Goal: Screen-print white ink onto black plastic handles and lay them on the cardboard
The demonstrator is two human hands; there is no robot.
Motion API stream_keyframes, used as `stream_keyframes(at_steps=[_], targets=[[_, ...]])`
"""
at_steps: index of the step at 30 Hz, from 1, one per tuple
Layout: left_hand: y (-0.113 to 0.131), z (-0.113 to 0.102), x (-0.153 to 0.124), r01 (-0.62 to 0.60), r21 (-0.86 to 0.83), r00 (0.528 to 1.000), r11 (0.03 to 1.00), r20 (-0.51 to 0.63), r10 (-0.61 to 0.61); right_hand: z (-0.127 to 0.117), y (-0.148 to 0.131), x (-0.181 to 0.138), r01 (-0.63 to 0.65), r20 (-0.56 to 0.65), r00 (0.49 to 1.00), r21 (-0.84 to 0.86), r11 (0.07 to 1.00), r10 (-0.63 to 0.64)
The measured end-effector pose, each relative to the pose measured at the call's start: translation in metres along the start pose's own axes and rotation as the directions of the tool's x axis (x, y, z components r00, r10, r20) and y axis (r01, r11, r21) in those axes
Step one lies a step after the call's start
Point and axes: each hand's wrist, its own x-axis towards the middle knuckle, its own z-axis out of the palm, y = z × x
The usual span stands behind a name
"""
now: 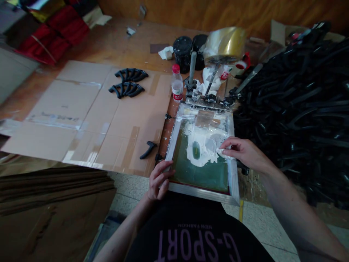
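A screen-printing frame (201, 194) with a metal border and green mesh lies in front of me, with white ink (200, 160) smeared over its middle and upper part. My left hand (160, 180) is closed round the frame's near left corner. Over the right side of the mesh, my right hand (240, 151) pinches a small white wad (225, 150), perhaps cloth or tissue, at the edge of the ink. A brownish flat block (204, 118) rests at the frame's far end, by the hinge clamps (209, 99). What lies under the screen is mostly hidden.
Cardboard (89, 120) covers the table's left, bearing two rows of black curved handles (127, 89) and a single black handle (148, 150). A red-capped bottle (177, 85), black tubs (182, 52) and a tape roll (226, 42) stand behind. Black parts (294, 109) are heaped at right.
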Motion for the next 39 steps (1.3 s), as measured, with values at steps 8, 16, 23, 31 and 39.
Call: stream_keyframes(at_steps=[8, 16, 23, 31, 39], targets=[[-0.009, 0.002, -0.004, -0.041, -0.017, 0.999, 0.999, 0.028, 0.042, 0.008, 0.003, 0.006, 0.000, 0.025, 1.000, 0.014, 1.000, -0.001], [-0.010, 0.003, -0.004, -0.028, -0.005, 0.999, 1.000, 0.037, 0.028, 0.014, 0.006, 0.006, -0.036, 0.023, 0.999, 0.030, 0.999, 0.035], [-0.012, 0.004, -0.006, -0.026, -0.021, 0.999, 0.999, 0.038, 0.026, 0.019, 0.010, 0.005, -0.060, 0.016, 0.998, 0.043, 0.997, 0.060], [-0.018, 0.007, -0.008, -0.056, -0.024, 0.998, 0.998, 0.036, 0.057, 0.021, 0.012, 0.003, -0.078, -0.003, 0.997, 0.066, 0.995, 0.078], [-0.021, 0.008, -0.008, -0.085, -0.009, 0.995, 0.996, 0.042, 0.086, 0.027, 0.011, 0.005, -0.067, -0.025, 0.997, 0.035, 0.997, 0.068]])
